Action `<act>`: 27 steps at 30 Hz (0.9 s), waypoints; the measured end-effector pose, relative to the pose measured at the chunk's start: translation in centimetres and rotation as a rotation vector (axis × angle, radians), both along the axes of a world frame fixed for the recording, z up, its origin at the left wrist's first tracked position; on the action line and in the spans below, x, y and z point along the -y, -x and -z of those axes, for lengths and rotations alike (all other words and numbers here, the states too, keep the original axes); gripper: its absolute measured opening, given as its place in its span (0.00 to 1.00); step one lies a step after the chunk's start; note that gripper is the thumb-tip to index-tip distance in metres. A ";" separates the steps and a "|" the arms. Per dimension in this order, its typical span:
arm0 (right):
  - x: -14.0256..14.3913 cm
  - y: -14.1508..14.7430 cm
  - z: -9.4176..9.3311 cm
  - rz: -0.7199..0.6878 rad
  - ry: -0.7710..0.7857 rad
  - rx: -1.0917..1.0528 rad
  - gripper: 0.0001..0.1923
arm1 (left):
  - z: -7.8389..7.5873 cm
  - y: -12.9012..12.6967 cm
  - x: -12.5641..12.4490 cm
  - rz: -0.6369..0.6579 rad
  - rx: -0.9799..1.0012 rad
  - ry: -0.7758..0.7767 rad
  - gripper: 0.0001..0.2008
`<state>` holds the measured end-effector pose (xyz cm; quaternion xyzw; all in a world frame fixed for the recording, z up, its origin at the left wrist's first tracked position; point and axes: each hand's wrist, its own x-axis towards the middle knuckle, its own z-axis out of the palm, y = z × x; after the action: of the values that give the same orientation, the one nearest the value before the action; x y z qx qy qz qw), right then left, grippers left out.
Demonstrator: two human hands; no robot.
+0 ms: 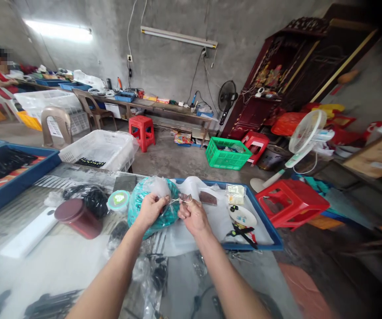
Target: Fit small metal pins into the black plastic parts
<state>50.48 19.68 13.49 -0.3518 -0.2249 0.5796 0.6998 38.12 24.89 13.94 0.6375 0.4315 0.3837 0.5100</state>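
Our left hand (151,209) and right hand (192,215) both pinch a thin white thread (177,200), stretched between them above the teal cord bundle (151,212) in its clear bag on the worktop (61,261). We judge the work barely begun; scissors (242,232) lie untouched in the blue tray (267,226).

My view is fairly bright and even. A lit tube lamp (60,31) glares on the far wall. The wide lens bends the edges; the right corners darken, and the lower counter (61,261) and my forearms blur.
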 end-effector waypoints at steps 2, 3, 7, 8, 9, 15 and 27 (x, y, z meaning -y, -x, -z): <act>-0.2 0.8 -0.1 0.084 -0.008 -0.034 0.11 | 0.0 0.0 0.0 -0.003 0.004 0.008 0.16; -0.2 1.1 -0.2 0.117 -0.009 -0.036 0.11 | 0.0 0.0 0.0 -0.003 0.005 0.012 0.16; -0.2 1.9 -0.4 0.200 -0.024 -0.042 0.11 | -0.2 0.1 0.0 0.003 0.015 0.025 0.17; -0.2 2.0 -0.4 0.211 -0.032 -0.056 0.12 | -0.2 0.1 0.0 0.005 0.019 0.026 0.17; -0.2 2.1 -0.3 0.219 -0.039 -0.073 0.12 | -0.2 0.1 0.0 0.007 0.024 0.027 0.17; 0.5 2.5 -0.1 0.221 -0.095 -0.066 0.13 | -0.1 0.0 0.0 0.016 0.050 0.028 0.17; 1.1 3.4 -0.7 0.303 -0.132 -0.085 0.07 | 0.0 0.0 0.0 0.013 0.069 0.033 0.17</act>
<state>47.12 18.54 14.21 -0.3102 -0.1772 0.4659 0.8095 38.13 24.87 13.96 0.6181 0.4156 0.3950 0.5377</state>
